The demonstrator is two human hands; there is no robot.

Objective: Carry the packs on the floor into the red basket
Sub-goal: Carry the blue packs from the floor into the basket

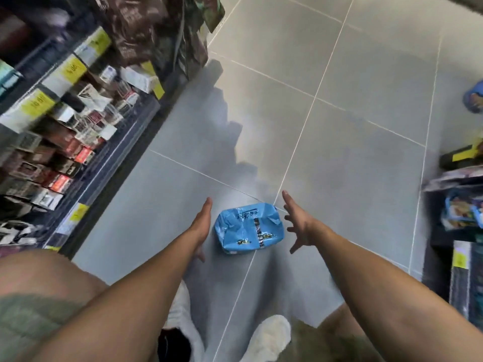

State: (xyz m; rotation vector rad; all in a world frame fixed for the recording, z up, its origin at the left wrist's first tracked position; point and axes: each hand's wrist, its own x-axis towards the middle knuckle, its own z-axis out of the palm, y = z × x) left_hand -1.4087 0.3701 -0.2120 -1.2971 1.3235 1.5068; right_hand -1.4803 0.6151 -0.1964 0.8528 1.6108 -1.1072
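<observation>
Blue pack (249,229) on floor, print blurred — open hands (201,226) flanking

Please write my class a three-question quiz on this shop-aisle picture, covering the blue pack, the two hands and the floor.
1. True or false: the left hand grips the blue pack.
2. Multiple choice: the pack lies A) on a shelf, B) on the grey tiled floor between both hands, C) inside a red basket.
3. Fill in: the right hand, with its fingers spread, is ____ (open or shut).
Key: 1 false; 2 B; 3 open.
</observation>
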